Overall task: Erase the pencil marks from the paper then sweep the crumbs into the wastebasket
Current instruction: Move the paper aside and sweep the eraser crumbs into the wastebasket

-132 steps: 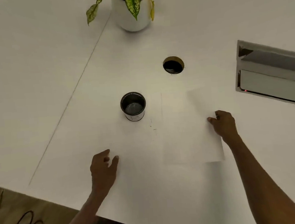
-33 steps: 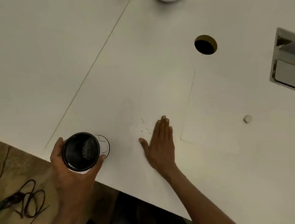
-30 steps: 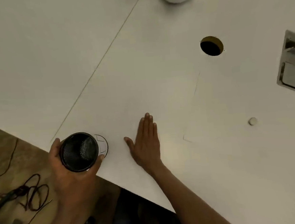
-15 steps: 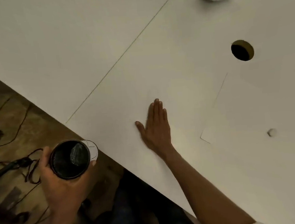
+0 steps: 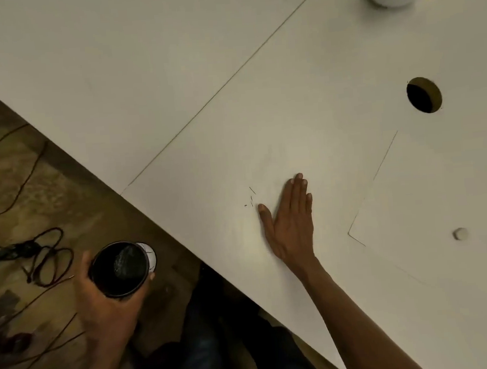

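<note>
Okay, right hand [image 5: 290,224] flat on the desk [image 5: 287,93], crumbs [image 5: 250,198] at its 10 o'clock. Left hand [image 5: 105,300] grips the wastebasket [image 5: 121,269] below the edge; tuck the rim under, then sweep low.

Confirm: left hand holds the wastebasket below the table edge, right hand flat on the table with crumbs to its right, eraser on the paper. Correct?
One error: the head view shows the crumbs left of the right hand, not right. The left hand does hold the wastebasket below the table edge; the eraser is on the paper.
</note>
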Demonstrator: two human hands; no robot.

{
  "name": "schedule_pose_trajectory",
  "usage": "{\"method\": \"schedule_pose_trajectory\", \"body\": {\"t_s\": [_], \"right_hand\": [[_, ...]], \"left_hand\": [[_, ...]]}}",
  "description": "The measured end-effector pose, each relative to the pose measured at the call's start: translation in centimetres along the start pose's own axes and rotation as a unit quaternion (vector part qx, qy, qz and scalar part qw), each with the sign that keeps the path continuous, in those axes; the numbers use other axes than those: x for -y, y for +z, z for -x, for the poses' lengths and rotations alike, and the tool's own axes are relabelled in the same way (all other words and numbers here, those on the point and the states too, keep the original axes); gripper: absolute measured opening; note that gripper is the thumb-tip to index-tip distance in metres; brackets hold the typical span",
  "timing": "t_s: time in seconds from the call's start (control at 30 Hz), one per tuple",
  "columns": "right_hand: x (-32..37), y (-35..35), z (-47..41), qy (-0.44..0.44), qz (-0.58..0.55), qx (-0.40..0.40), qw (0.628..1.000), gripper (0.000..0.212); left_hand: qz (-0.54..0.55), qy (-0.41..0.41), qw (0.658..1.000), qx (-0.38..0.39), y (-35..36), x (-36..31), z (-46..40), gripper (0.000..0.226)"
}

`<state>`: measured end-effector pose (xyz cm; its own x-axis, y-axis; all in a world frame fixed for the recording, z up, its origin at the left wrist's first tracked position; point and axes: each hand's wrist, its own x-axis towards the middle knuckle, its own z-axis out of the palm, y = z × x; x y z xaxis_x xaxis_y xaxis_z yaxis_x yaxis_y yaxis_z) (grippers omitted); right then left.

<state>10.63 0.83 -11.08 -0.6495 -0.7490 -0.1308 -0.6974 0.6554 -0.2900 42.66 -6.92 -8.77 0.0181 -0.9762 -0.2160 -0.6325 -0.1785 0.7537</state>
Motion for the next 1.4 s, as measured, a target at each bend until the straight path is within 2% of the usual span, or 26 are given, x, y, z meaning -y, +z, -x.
{"method": "schedule_pose_trajectory", "body": {"t_s": [0.13,0.33,0.43,0.57,0.67,0.77,0.97,1.13,1.2,1.27,1.33,1.4], "right_hand": [[3.4,1.1,0.3,-0.065,0.015,0.033,0.997,0.084],[9.1,2.0,1.4,-0.157,-0.037,0.091,0.983,0.077],[8.1,0.5,1.6,-0.148,-0.093,0.096,0.980,0.075],[2.0,-0.9,2.1,-0.077,-0.048,0.061,0.994,0.077],[-0.8,-0.9,2.5,-0.066,0.027,0.070,0.995,0.081],[1.1,0.0,2.0,-0.094,0.049,0.075,0.992,0.085],[9.3,2.8,1.7,-0.191,0.039,0.094,0.976,0.085],[11.4,2.4,2.9,-0.287,-0.021,0.155,0.945,0.082],[10.7,1.5,2.3,-0.278,-0.065,0.159,0.945,0.081],[9.3,1.1,0.8,-0.230,-0.075,0.132,0.961,0.079],[8.0,1.0,-1.2,-0.200,-0.049,0.113,0.972,0.078],[7.8,1.4,-2.4,-0.237,0.011,0.104,0.966,0.079]], "left_hand": [[-0.007,-0.017,0.998,0.060,1.5,1.8,-0.9,0.116],[0.016,-0.036,0.992,0.121,4.5,2.8,-1.8,0.114],[0.040,-0.046,0.988,0.142,5.6,3.7,-2.8,0.115],[0.059,-0.047,0.987,0.140,6.9,3.6,-2.7,0.113],[0.062,-0.039,0.988,0.136,7.3,3.2,-2.4,0.125],[0.059,-0.036,0.987,0.147,7.8,3.5,-2.7,0.131],[0.042,-0.021,0.988,0.147,7.9,2.6,-3.6,0.133],[0.037,-0.002,0.987,0.154,7.7,2.3,-3.9,0.122],[0.040,0.006,0.986,0.159,7.7,2.2,-4.0,0.125],[0.036,0.011,0.987,0.159,7.8,2.3,-4.0,0.129],[0.039,0.002,0.986,0.164,8.1,2.3,-3.9,0.131],[0.053,-0.005,0.985,0.165,8.2,2.4,-3.9,0.130]]}}
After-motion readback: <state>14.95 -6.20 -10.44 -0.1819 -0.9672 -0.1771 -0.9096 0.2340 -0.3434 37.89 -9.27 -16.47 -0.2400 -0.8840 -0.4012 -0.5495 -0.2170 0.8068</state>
